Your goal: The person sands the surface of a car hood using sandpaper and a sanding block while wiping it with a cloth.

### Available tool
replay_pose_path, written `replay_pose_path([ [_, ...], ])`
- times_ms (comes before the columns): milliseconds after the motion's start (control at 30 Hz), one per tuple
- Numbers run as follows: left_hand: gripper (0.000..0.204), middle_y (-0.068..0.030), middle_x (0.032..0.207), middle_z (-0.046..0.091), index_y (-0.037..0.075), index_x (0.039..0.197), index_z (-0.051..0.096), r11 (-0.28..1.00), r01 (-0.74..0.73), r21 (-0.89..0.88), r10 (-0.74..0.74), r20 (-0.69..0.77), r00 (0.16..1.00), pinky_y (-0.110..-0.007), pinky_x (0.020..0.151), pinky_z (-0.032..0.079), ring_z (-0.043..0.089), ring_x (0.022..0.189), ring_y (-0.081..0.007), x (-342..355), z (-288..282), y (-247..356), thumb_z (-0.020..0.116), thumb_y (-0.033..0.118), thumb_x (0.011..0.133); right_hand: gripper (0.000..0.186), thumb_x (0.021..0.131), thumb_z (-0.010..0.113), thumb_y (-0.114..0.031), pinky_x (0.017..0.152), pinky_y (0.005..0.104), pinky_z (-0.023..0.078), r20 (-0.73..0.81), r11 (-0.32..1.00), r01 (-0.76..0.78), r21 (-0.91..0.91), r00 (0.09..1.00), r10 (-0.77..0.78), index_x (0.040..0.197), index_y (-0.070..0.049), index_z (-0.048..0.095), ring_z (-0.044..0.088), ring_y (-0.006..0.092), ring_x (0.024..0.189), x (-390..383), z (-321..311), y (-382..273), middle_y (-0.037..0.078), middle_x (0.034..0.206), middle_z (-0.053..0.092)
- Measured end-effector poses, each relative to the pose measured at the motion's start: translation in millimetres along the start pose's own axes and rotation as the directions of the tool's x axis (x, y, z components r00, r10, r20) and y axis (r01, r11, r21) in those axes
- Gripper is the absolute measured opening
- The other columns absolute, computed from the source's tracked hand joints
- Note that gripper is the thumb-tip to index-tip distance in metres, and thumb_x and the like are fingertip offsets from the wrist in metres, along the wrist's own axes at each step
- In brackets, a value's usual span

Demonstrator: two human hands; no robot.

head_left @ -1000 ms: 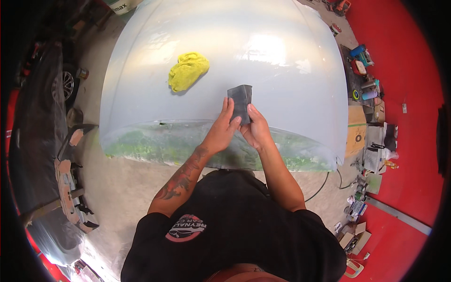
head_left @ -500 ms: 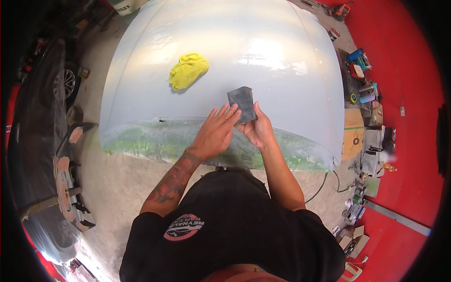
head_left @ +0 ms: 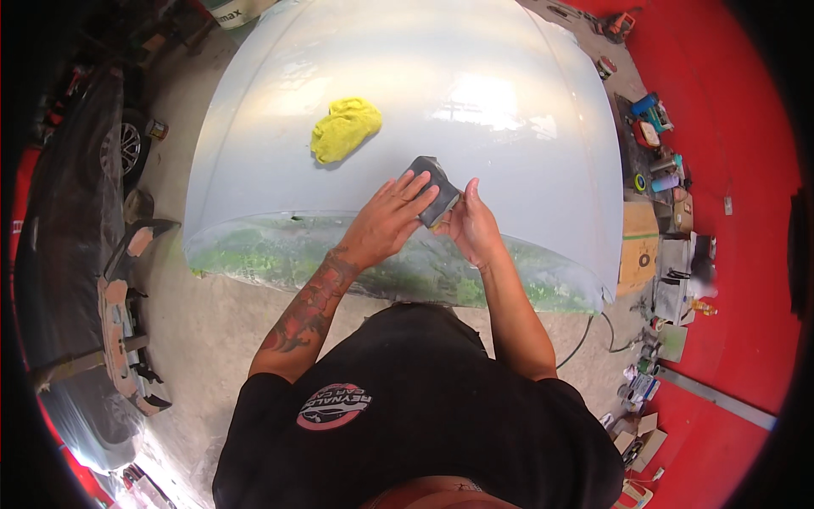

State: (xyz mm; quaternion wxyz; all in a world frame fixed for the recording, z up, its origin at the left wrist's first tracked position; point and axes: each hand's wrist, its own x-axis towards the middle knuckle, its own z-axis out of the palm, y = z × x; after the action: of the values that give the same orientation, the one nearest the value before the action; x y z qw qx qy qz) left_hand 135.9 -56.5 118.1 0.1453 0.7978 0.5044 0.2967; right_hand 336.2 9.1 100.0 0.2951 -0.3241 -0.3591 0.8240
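Observation:
Dark grey sandpaper (head_left: 438, 197) is held between my two hands, low above the near part of a pale grey car hood (head_left: 254, 170). It looks bent at its right edge, and a little yellow shows at its lower edge. My left hand (head_left: 392, 216) lies over its left side with the fingers across the face; the thumb is hidden. Against the right edge, my right hand (head_left: 475, 227) grips with its fingers, partly hidden, while the thumb points up and away. A crumpled yellow cloth (head_left: 346, 130) rests on the hood, farther off to the left.
Green patches mark the hood's near edge (head_left: 339, 254). A plastic-covered car (head_left: 68, 229) stands at the left by a loose trim panel (head_left: 116, 314). Along the red wall (head_left: 729, 254) are bottles, a cardboard box (head_left: 638, 246) and clutter. A dark hose (head_left: 582, 343) lies on the floor.
The sandpaper has tilted, and its right edge now bends at my right hand. My left fingers have slid further over it. My right thumb has moved away from the sheet. The cloth stays put.

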Motion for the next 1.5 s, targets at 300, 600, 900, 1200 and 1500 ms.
replay_pose_path([
  [300, 0.051, -0.0071, 0.133, 0.061, 0.003, 0.152, 0.041, 0.302, 0.309, -0.902, -0.484, 0.134, 0.865, -0.033, 0.096, 0.053, 0.061, 0.114, -0.0160, 0, 6, -1, 0.055, 0.011, 0.104, 0.022, 0.095, 0.066, -0.010, 0.078, 0.0333, 0.051, 0.007, 0.537, 0.392, -0.747, 0.812, -0.583, 0.116, -0.003, 0.067, 0.063, 0.0197, 0.089, 3, 17, 0, 0.010, 0.103, 0.067],
  [600, 0.054, -0.0069, 0.136, 0.055, 0.002, 0.154, 0.034, 0.344, 0.277, -0.897, -0.439, 0.108, 0.892, -0.032, 0.099, 0.050, 0.054, 0.122, -0.0148, 0, -2, 11, 0.052, 0.022, 0.107, 0.044, 0.077, 0.081, -0.009, 0.098, 0.0433, 0.048, 0.155, 0.294, 0.511, -0.808, 0.665, -0.730, 0.117, -0.004, 0.066, 0.056, 0.0355, 0.119, 7, 40, 5, 0.019, 0.127, 0.059],
  [900, 0.056, -0.0019, 0.123, 0.056, 0.007, 0.155, 0.035, 0.110, 0.253, -0.961, -0.466, 0.175, 0.867, -0.026, 0.084, 0.048, 0.052, 0.099, -0.0074, -10, -2, 6, 0.055, 0.027, 0.106, 0.045, 0.082, 0.075, -0.007, 0.099, 0.0378, 0.046, 0.227, 0.400, 0.588, -0.703, 0.719, -0.657, 0.125, -0.005, 0.060, 0.053, 0.0246, 0.123, 6, 39, 13, 0.014, 0.138, 0.052],
  [1200, 0.066, -0.0113, 0.133, 0.057, 0.006, 0.152, 0.035, 0.135, 0.214, -0.968, -0.571, 0.101, 0.815, -0.029, 0.089, 0.050, 0.060, 0.113, -0.0155, -6, -13, 7, 0.069, 0.022, 0.098, 0.040, 0.081, 0.080, -0.022, 0.107, 0.0474, 0.041, 0.235, 0.349, 0.567, -0.746, 0.714, -0.659, 0.117, -0.007, 0.069, 0.039, 0.0350, 0.138, -3, 47, 11, 0.017, 0.140, 0.053],
  [1500, 0.079, -0.0148, 0.143, 0.049, 0.009, 0.141, 0.051, 0.638, 0.430, -0.638, -0.499, 0.083, 0.863, -0.047, 0.109, 0.038, 0.044, 0.135, -0.0288, 9, 4, -20, 0.080, 0.053, 0.081, 0.049, 0.086, 0.075, -0.005, 0.098, 0.0315, 0.046, -0.005, 0.925, 0.325, -0.196, 0.943, -0.332, 0.132, -0.005, 0.056, 0.055, 0.0175, 0.118, -7, 16, 29, 0.010, 0.133, 0.054],
])
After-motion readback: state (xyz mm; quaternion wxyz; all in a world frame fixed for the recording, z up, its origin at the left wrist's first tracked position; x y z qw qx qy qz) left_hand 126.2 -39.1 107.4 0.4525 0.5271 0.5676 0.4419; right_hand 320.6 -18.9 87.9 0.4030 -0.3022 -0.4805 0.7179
